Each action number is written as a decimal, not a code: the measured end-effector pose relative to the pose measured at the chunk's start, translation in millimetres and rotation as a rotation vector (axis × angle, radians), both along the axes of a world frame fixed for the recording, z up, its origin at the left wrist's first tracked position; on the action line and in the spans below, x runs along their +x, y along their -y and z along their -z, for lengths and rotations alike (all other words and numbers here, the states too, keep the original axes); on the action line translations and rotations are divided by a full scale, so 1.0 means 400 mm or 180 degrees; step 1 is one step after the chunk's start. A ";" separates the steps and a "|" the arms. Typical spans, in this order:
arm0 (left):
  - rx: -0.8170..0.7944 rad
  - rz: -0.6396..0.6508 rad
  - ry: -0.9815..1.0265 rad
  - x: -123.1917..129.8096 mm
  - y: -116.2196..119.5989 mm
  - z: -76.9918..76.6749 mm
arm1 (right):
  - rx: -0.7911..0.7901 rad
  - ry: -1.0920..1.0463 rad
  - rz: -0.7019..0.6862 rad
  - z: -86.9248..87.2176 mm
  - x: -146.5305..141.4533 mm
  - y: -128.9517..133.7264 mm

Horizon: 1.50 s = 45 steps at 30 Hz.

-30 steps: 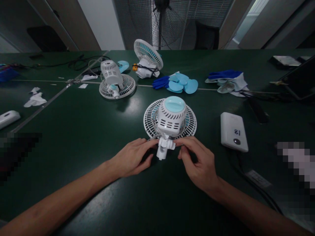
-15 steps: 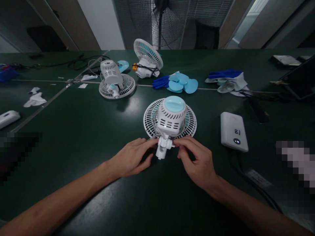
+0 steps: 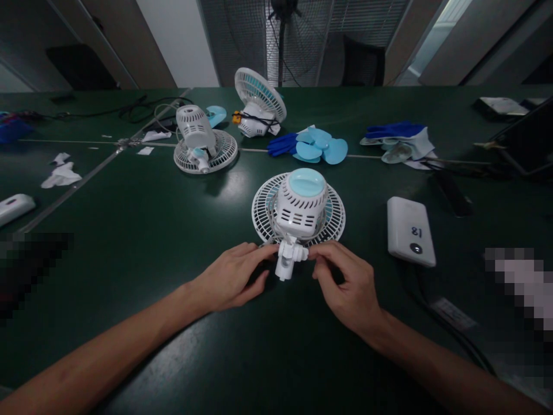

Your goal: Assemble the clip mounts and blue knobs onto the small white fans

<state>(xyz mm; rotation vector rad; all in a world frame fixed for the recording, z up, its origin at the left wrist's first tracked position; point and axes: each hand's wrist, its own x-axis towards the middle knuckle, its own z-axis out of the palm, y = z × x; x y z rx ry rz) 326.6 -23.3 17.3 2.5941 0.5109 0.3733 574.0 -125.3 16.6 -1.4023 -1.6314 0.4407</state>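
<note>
A small white desk fan [image 3: 301, 216] lies grille down on the dark green table, its motor housing with the pale blue cap on top. Its white swivel joint [image 3: 285, 266], with a knob on the right side, points toward me. My left hand [image 3: 233, 275] has its index fingertip against the joint's left side, the thumb apart and lower. On the other side my right hand [image 3: 345, 282] has curled fingers, with the index finger at the knob. The exact contact of the fingertips is partly hidden.
Farther back are a second fan [image 3: 196, 138], a third fan [image 3: 259, 104] with its cord wrapped round, a light blue fan blade [image 3: 320, 145] and blue gloves [image 3: 395, 141]. A white power bank [image 3: 410, 230] with a cable lies to the right. Paper scraps [image 3: 63, 174] lie at left.
The swivel joint and its knob have shifted or turned very slightly to the right. My right index fingertip has moved a little outward with the knob. My left hand is still.
</note>
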 end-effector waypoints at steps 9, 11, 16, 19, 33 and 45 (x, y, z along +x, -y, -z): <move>0.0075 -0.0001 0.0022 0.002 -0.001 -0.002 | 0.0328 -0.0112 -0.0037 0.001 -0.001 0.001; 0.0056 -0.0002 0.0023 0.002 -0.001 -0.003 | 0.0334 -0.0106 -0.0065 0.000 -0.001 0.001; 0.0003 0.0001 0.0022 0.000 -0.001 -0.003 | 0.0167 -0.0149 -0.0054 0.001 0.001 0.001; 0.0002 0.0009 0.0035 -0.001 -0.002 -0.001 | 0.0110 -0.0146 -0.0027 0.003 0.001 0.001; -0.0059 0.0026 0.0008 -0.002 -0.002 -0.001 | 0.0051 -0.0120 -0.0028 0.005 0.000 -0.005; -0.0021 0.0015 0.0003 0.000 -0.003 0.000 | -0.0034 0.0020 -0.0244 0.004 0.001 -0.005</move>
